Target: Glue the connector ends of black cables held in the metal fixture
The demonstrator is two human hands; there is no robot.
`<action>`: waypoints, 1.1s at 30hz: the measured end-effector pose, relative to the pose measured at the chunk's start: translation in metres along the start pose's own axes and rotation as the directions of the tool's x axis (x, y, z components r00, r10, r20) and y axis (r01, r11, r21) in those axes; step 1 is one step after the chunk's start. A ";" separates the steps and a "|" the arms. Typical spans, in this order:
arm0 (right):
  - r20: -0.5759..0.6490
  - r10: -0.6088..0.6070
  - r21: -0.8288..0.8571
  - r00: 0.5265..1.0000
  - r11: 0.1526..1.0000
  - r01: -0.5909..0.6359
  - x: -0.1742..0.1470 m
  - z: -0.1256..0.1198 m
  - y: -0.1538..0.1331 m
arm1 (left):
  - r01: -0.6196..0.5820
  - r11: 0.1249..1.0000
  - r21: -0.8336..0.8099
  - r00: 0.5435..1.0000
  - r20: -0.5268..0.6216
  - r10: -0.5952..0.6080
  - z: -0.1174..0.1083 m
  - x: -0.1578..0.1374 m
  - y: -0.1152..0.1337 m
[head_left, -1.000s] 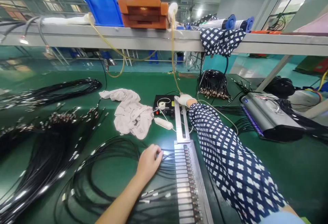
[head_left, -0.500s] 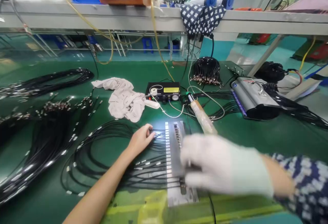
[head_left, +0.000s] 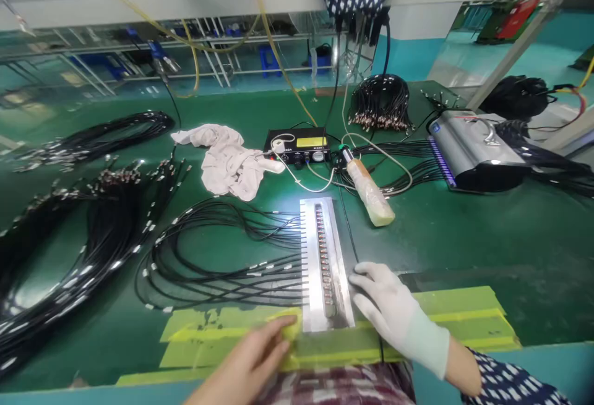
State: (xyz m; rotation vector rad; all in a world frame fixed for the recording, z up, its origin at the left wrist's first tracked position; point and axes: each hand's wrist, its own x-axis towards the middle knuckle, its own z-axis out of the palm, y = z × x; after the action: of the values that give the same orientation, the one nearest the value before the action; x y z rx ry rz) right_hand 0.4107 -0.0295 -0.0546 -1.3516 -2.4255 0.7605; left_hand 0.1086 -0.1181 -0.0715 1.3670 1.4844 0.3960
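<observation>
A silver metal fixture plate [head_left: 341, 294] lies in the middle of the bench, with notches along its left side. Black cables [head_left: 185, 269] run into these notches from the left, and a row of small copper-coloured ends [head_left: 323, 250] shows in its long slot. My left hand [head_left: 260, 352], bare and slightly blurred, is just below the fixture's lower left corner. Its thumb and forefinger are apart beside a yellow scrap [head_left: 293, 331]. To the right of the fixture, my right hand [head_left: 387, 303] in a white glove rests with fingers spread, by a thin black cord [head_left: 350, 232].
Behind the fixture are a black controller box [head_left: 297, 145], a white cloth [head_left: 232, 170] and a wrapped-handle tool [head_left: 369, 195]. Cable bundles [head_left: 93, 238] cover the left side. A silver machine [head_left: 480, 151] stands at right. Yellow tape [head_left: 459, 312] lines the front edge.
My left hand has left the cables and come down toward the front edge. My right hand has moved off the fixture to its right and spread its fingers. More of the slot shows.
</observation>
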 end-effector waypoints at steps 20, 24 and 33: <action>0.172 0.238 0.970 0.956 0.130 -0.207 0.009 0.038 -0.006 | 0.082 0.195 -0.977 0.955 0.133 0.264 0.032 0.000 0.021; 0.248 0.337 0.963 0.908 0.019 -0.270 0.012 0.037 -0.028 | 0.040 0.199 -0.979 0.944 0.103 0.315 0.031 0.003 0.011; 0.332 0.353 0.937 0.875 -0.227 -0.264 0.019 -0.033 0.037 | -0.326 -0.106 -0.939 0.941 -0.334 0.059 -0.070 -0.038 -0.112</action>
State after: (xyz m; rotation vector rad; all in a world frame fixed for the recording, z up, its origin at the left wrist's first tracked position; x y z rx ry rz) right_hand 0.4422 0.0133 -0.0481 -1.0357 -0.5209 2.0406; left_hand -0.0164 -0.1578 -0.1144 0.1692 0.5697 1.5452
